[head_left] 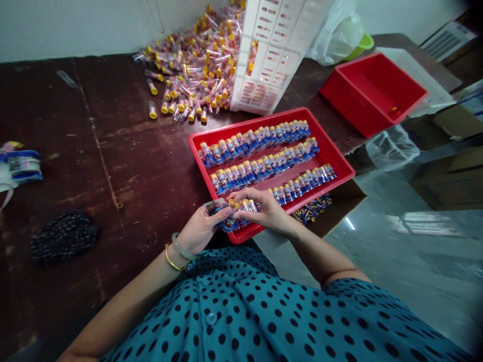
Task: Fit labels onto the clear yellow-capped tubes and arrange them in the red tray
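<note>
Low over the near left corner of a red tray (277,178), my two hands meet. My left hand (202,226) is closed, thumb pressed forward, on a clear, greyish plastic piece (215,205) whose exact kind I cannot make out. A small yellow-capped tube (234,204) sits between the hands, and my right hand (266,208) pinches it with thumb and fingers. Under the right fingers, more capped tubes belong to the nearest row. Inside the tray, tubes with blue printed wraps (260,168) stand in three rows. My hands partly hide the near row.
Clear yellow-capped tubes (204,65) lie heaped at the back beside a white slotted basket (264,60). A red bin (377,93) stands to the right. Below the tray, a cardboard box (345,206) holds small wrapped pieces. Dark patterned cloth (64,236) lies on the left of the table.
</note>
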Tool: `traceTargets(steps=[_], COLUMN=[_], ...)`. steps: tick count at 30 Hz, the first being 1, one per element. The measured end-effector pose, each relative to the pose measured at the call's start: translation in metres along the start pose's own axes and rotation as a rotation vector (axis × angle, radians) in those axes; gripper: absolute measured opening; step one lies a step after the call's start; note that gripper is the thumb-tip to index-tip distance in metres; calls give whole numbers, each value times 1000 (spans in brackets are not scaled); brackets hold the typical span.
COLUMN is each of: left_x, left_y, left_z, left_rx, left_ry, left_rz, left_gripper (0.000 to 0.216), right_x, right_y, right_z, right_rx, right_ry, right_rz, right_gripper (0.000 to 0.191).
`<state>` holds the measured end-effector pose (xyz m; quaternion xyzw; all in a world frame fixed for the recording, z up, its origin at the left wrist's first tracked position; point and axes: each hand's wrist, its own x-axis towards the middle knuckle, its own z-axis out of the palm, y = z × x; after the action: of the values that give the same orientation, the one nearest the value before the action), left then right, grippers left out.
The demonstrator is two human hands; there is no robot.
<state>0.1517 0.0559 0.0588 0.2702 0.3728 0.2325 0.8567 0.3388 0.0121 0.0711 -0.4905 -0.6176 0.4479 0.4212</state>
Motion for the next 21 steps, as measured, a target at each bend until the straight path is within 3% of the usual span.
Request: traceTargets(steps=[7,12,15,18,21], left_x=[1,3,4,3,2], left_y=[-4,-5,-2,0,1], left_z=[0,0,-3,-10,-19], left_rx=[29,30,27,11,26], left_ry=[-25,-24,-29,-17,-8], left_rz=[35,34,19,-4,-32], left_gripper=[30,27,28,26,25], right_x=[-3,-3,-3,-10,-24], right_y=[-1,-3,7,29,54], right_z=[2,-2,-40,-95,-125], right_rx=[-16,97,117,-88,-386], right_ry=[31,37,199,398,339], right_rz=[-1,45,94,186,377], right_gripper=[19,22,33,44,40])
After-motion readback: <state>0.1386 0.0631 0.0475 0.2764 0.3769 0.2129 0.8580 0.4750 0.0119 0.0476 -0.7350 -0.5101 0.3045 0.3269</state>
